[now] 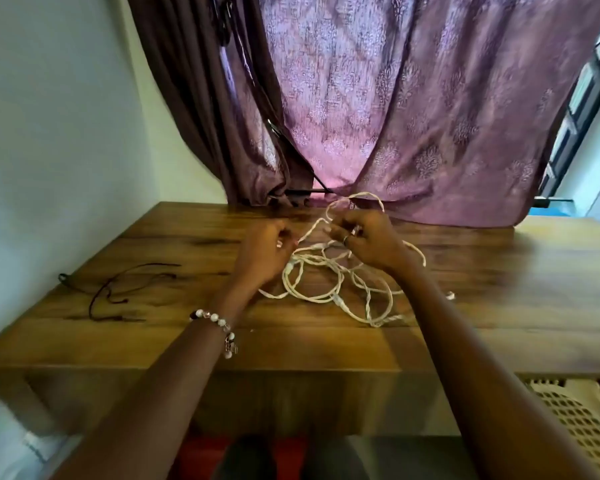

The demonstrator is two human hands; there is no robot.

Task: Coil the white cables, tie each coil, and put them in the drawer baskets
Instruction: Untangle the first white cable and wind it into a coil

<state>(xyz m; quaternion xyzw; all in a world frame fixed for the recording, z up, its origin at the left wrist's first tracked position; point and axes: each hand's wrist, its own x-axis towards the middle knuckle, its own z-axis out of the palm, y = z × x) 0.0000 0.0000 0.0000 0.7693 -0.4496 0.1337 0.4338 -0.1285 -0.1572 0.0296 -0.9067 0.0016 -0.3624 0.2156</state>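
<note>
Basket (579, 420) contents unclear; both hands, left (262, 252) and right (364, 239), pinch white cable (326, 271)

Wooden table (499, 271) before purple curtain (413, 98), pale wall (49, 133)

Looking like a home room: patterned purple curtain (413, 98) hanging behind a wooden table (187, 323), plain painted wall (49, 133) standing at left, cream perforated plastic basket (575, 420) sitting under the tabletop at right.
</note>
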